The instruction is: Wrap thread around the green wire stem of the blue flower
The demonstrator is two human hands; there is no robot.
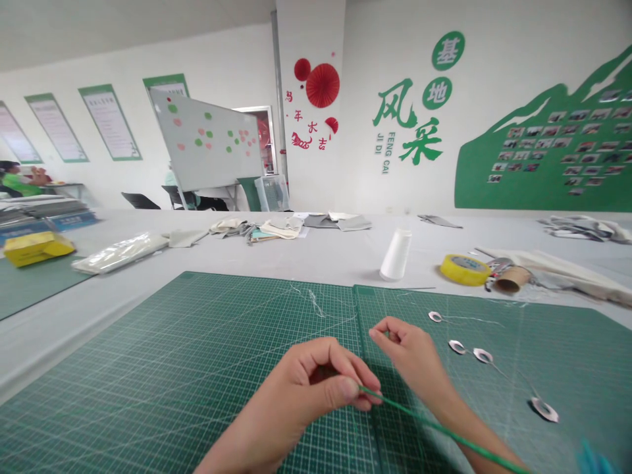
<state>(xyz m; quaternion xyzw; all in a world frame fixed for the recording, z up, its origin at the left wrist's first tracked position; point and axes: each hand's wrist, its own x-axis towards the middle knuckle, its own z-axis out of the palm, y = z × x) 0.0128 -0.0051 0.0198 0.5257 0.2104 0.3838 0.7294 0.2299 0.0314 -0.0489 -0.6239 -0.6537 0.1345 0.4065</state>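
Between the thumb and fingers of my left hand (pixel 320 382) a green cord (pixel 419 418) is pinched. The cord stretches from there to the lower right, passing across my right forearm. My right hand (pixel 402 339) is raised just beyond and to the right, thumb and forefinger pinched together. Whatever those fingertips hold, if anything, is too fine to make out. Both hands hover over green cutting mats (pixel 222 336) near the seam where two of them meet. Several small pale oval rings with thread tails, one of them a ring (pixel 483 355), lie on the right mat.
A white thread cone (pixel 395 255) stands behind the mats. Right of it are a yellow tape roll (pixel 465 270) and a cardboard tube (pixel 512 279). Fabric pieces (pixel 281 228) lie farther back. At left are a plastic-wrapped packet (pixel 121 253) and a yellow box (pixel 38 248).
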